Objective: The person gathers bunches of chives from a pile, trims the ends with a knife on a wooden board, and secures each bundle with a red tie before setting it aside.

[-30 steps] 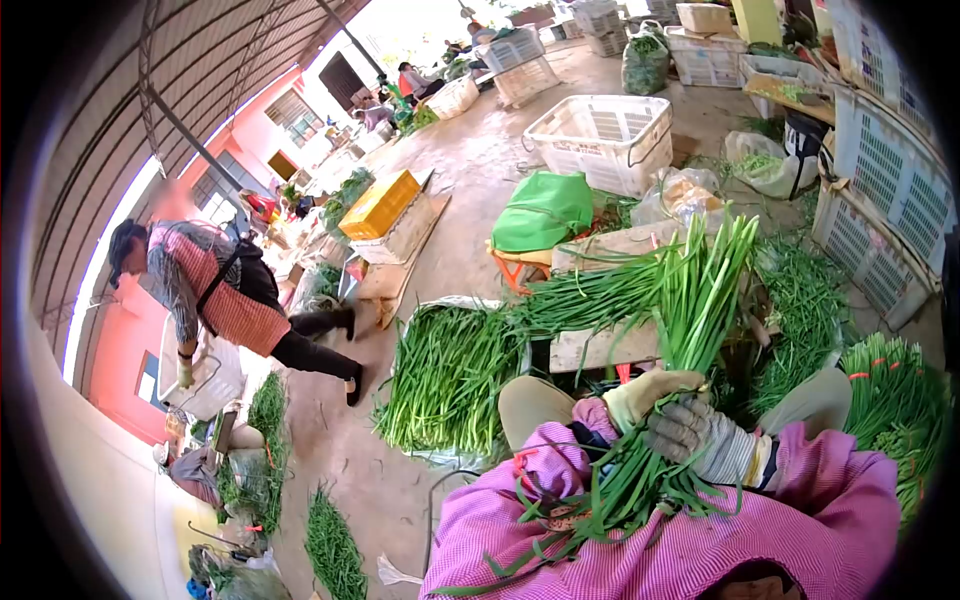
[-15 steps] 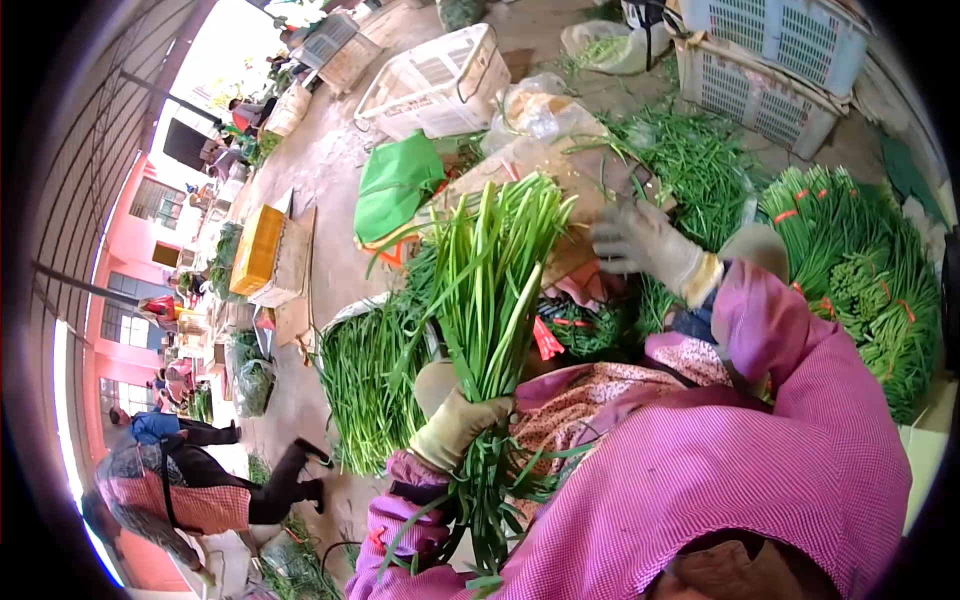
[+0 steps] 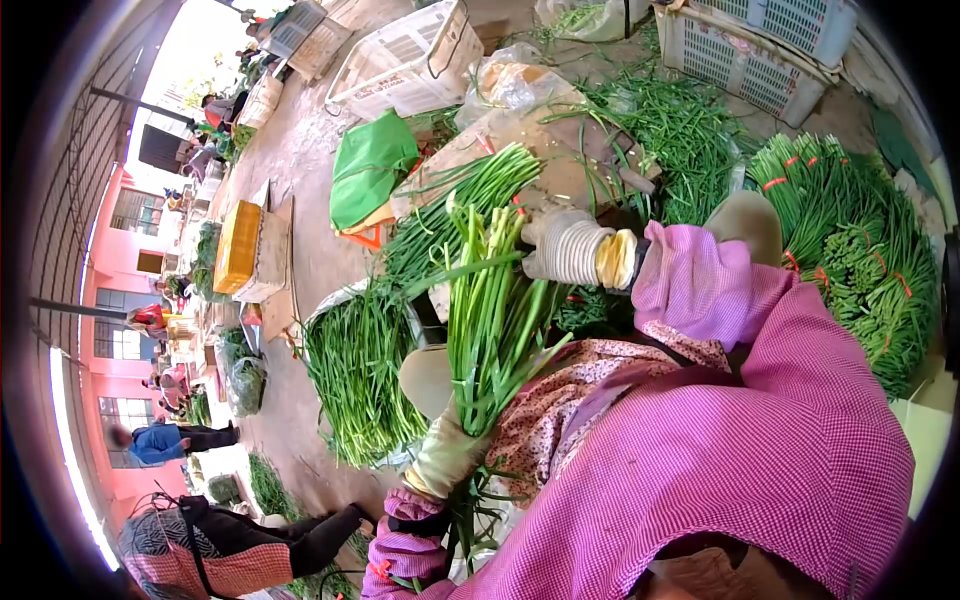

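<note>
My left hand point(image 3: 452, 448), in a pale work glove, is closed round the lower part of a bunch of chives point(image 3: 490, 320), held upright over my lap with its pale cut ends up. My right hand point(image 3: 565, 247), in a ribbed grey glove, is beside the bunch's upper right with fingers curled. A long flat leaf point(image 3: 465, 272) crosses the bunch and meets those fingers; their tips are partly hidden. Behind the bunch, more chives point(image 3: 490, 185) lie on a board point(image 3: 570, 150). A heap of loose chives point(image 3: 355, 370) fills a lined container at my left knee.
Bundles with red bands point(image 3: 850, 260) are stacked at my right. Loose greens point(image 3: 680, 140) lie beyond my right knee. A green cloth point(image 3: 372, 170), a white crate point(image 3: 405, 65) and stacked crates point(image 3: 745, 60) stand ahead. A person point(image 3: 220, 550) bends over at lower left.
My right hand has come in from the right to the bunch, its fingers now curled. The bunch sits lower, and chives lying on the board behind it now show. The person at left has shifted lower.
</note>
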`<state>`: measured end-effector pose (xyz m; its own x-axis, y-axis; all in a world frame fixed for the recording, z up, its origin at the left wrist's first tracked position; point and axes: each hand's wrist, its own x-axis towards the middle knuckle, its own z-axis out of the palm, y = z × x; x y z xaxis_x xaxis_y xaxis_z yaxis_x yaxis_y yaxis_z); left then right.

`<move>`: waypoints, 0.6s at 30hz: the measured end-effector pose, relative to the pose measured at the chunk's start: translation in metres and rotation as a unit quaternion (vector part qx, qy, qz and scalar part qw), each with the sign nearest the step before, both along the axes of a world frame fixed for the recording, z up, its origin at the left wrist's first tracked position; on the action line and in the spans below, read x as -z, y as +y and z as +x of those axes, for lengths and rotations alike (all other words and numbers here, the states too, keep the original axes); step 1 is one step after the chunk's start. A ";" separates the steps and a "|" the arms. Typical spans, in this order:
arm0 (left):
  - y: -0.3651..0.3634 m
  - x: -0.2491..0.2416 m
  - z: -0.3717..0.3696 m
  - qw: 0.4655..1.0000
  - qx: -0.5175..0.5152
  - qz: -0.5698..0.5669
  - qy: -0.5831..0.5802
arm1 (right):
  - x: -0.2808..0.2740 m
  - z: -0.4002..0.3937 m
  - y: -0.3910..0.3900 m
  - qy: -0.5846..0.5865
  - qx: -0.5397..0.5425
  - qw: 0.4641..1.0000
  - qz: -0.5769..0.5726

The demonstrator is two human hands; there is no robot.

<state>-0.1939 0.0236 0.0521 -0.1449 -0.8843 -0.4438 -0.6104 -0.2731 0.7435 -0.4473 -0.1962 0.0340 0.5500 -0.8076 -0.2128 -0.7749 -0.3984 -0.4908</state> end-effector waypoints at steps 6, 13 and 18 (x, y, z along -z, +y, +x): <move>0.006 -0.008 0.002 0.993 -0.005 -0.062 -0.096 | 0.041 -0.053 -0.055 -0.071 0.235 0.969 0.021; 0.000 -0.021 0.002 0.963 0.040 -0.112 -0.243 | 0.044 -0.046 -0.025 -0.297 -0.088 0.915 0.258; -0.004 -0.013 0.009 0.913 0.083 -0.233 -0.325 | 0.050 -0.012 -0.010 -0.248 -0.049 0.949 0.187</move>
<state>-0.1851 0.0193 0.0649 -0.1346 -0.9887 -0.0655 -0.9681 0.1172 0.2215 -0.4588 -0.2065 -0.0160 0.7265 -0.6662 -0.1685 -0.3788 -0.1837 -0.9070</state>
